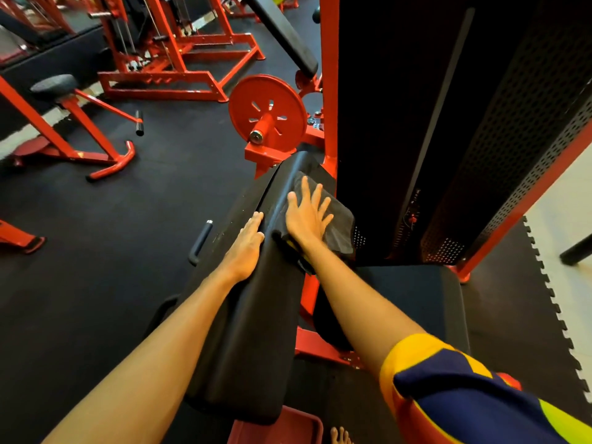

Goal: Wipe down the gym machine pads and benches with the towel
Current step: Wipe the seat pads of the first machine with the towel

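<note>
A long black back pad (256,331) of a red gym machine runs from the bottom centre up toward a red weight plate. A dark grey towel (339,225) lies spread over the pad's upper right side. My right hand (307,213) presses flat on the towel, fingers straight and spread. My left hand (248,245) rests flat against the pad's left edge, fingers straight, holding nothing. A black seat pad (416,302) lies lower right, partly hidden by my right arm.
The machine's black perforated weight-stack cover (448,123) rises close on the right. The red weight plate (267,110) stands just beyond the pad. A black handle (201,240) sticks out left of the pad. Other red machines and a small stool (56,86) stand on the black rubber floor.
</note>
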The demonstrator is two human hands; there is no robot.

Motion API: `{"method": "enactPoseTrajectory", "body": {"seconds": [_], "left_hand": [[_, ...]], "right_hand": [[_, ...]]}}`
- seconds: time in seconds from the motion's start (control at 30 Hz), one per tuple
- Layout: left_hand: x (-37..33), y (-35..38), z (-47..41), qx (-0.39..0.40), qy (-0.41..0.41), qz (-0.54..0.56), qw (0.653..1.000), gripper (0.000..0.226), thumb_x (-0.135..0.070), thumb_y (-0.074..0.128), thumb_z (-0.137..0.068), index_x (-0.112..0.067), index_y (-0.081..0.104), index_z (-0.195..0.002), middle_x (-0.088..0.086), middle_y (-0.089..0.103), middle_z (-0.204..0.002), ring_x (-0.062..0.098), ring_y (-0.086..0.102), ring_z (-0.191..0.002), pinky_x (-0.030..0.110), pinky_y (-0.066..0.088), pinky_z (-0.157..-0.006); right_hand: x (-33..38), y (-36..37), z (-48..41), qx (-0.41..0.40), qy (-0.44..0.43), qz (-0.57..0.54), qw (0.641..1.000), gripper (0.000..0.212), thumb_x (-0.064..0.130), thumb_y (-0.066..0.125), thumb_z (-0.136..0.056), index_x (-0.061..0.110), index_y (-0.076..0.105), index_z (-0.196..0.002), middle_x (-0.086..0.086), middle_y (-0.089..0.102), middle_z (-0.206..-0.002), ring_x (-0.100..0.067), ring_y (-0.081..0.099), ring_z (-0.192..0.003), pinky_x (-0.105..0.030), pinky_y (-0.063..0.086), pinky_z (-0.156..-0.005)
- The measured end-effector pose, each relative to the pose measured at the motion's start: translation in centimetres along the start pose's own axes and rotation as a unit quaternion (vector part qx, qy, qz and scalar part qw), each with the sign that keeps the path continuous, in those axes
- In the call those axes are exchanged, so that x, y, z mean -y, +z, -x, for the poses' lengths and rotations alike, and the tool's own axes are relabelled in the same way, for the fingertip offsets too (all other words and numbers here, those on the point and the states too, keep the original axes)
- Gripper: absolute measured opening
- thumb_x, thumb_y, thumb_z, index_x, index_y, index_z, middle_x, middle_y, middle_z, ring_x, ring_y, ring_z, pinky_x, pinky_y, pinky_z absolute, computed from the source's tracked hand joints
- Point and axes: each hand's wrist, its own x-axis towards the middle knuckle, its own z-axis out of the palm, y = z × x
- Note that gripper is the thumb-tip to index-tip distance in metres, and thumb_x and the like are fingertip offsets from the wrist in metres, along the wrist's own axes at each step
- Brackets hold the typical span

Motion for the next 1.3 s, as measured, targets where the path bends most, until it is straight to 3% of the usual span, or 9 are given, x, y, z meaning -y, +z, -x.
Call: {"method": "enactPoseTrajectory", "body": {"seconds": [0.1, 0.17, 0.33, 0.47, 0.7, 0.83, 0.97, 1.07, 1.3], "left_hand": [[0.1, 0.0, -0.4, -0.009, 0.007, 0.011, 1.0, 0.055, -0.01, 0.027, -0.11, -0.016, 0.012, -0.163, 0.0, 0.007, -0.171, 0.009, 0.004, -0.156, 0.037, 0.002, -0.129], [0.4, -0.2, -0.8, -0.004, 0.005, 0.007, 1.0, 0.055, -0.011, 0.027, -0.11, -0.017, 0.011, -0.163, 0.0, 0.007, -0.171, 0.008, 0.004, -0.156, 0.035, 0.0, -0.129], [0.4, 0.0, -0.8, 0.007, 0.005, -0.007, 1.0, 0.056, -0.013, 0.025, -0.11, -0.019, 0.009, -0.164, -0.005, 0.003, -0.171, -0.004, -0.002, -0.148, 0.023, -0.007, -0.123], [0.0, 0.1, -1.6, 0.012, -0.008, -0.016, 1.0, 0.057, -0.011, 0.024, -0.109, -0.02, 0.008, -0.164, -0.006, 0.001, -0.171, -0.007, -0.004, -0.141, 0.018, -0.009, -0.116], [-1.6, 0.1, -5.9, 0.005, -0.032, 0.003, 0.999, 0.058, -0.011, 0.027, -0.108, -0.015, 0.01, -0.163, 0.001, 0.002, -0.171, 0.019, -0.004, -0.157, 0.031, -0.007, -0.124], [-3.2, 0.0, -7.9, 0.016, -0.05, 0.011, 0.999, 0.058, -0.018, 0.026, -0.108, -0.021, 0.008, -0.164, -0.005, 0.0, -0.171, 0.02, -0.007, -0.157, 0.039, -0.004, -0.126], [-3.7, 0.1, -9.5, 0.004, -0.053, 0.012, 0.999, 0.06, -0.02, 0.027, -0.106, -0.025, 0.012, -0.164, -0.006, 0.006, -0.171, 0.016, 0.0, -0.157, 0.041, 0.001, -0.128], [-3.6, 0.2, -9.6, 0.0, -0.046, 0.014, 0.999, 0.058, -0.021, 0.026, -0.108, -0.026, 0.013, -0.164, -0.007, 0.008, -0.171, 0.016, 0.002, -0.158, 0.042, 0.003, -0.128], [-3.1, 0.5, -10.0, -0.007, -0.012, 0.021, 1.0, 0.06, -0.022, 0.027, -0.104, -0.015, 0.013, -0.163, 0.004, 0.011, -0.171, 0.015, 0.005, -0.157, 0.037, 0.0, -0.129]], "right_hand": [[-2.1, 0.6, 4.5, 0.019, -0.174, 0.033, 0.984, 0.059, 0.051, 0.036, -0.108, 0.047, 0.014, -0.162, 0.011, -0.008, -0.173, -0.023, -0.015, -0.159, -0.051, -0.013, -0.123], [-4.2, 0.7, 6.1, 0.027, -0.215, 0.034, 0.976, 0.06, 0.054, 0.04, -0.107, 0.048, 0.016, -0.162, 0.013, -0.006, -0.173, -0.018, -0.015, -0.159, -0.045, -0.014, -0.123], [-4.9, -0.8, -0.4, -0.005, -0.081, 0.007, 0.997, 0.063, 0.058, 0.041, -0.105, 0.047, 0.015, -0.162, 0.007, -0.001, -0.174, -0.026, -0.006, -0.16, -0.055, -0.003, -0.127], [-0.7, -2.0, -6.4, 0.009, 0.049, -0.011, 0.999, 0.062, 0.058, 0.028, -0.108, 0.045, 0.005, -0.163, 0.005, -0.01, -0.173, -0.031, -0.012, -0.159, -0.061, -0.008, -0.125], [-4.5, -1.3, -1.9, 0.039, -0.257, 0.08, 0.962, 0.061, 0.056, 0.038, -0.105, 0.046, 0.018, -0.162, 0.011, -0.001, -0.173, -0.025, -0.009, -0.16, -0.055, -0.007, -0.124], [-7.6, -1.6, -4.1, 0.022, -0.128, 0.033, 0.991, 0.069, 0.06, 0.042, -0.104, 0.044, 0.011, -0.163, 0.007, -0.004, -0.174, -0.025, -0.009, -0.159, -0.053, -0.001, -0.128], [-4.1, -3.0, -9.9, 0.016, 0.008, -0.002, 1.0, 0.064, 0.062, 0.033, -0.106, 0.049, 0.006, -0.162, 0.005, -0.005, -0.174, -0.029, -0.009, -0.159, -0.054, -0.002, -0.128], [-0.8, -2.9, -11.6, 0.014, 0.045, -0.001, 0.999, 0.062, 0.059, 0.027, -0.107, 0.046, 0.004, -0.163, 0.004, -0.006, -0.174, -0.032, -0.01, -0.159, -0.061, -0.007, -0.125], [-2.4, -1.2, -6.7, 0.019, -0.242, 0.087, 0.966, 0.056, 0.055, 0.039, -0.106, 0.047, 0.024, -0.16, 0.011, 0.001, -0.173, -0.022, -0.012, -0.159, -0.055, -0.012, -0.123]]}}
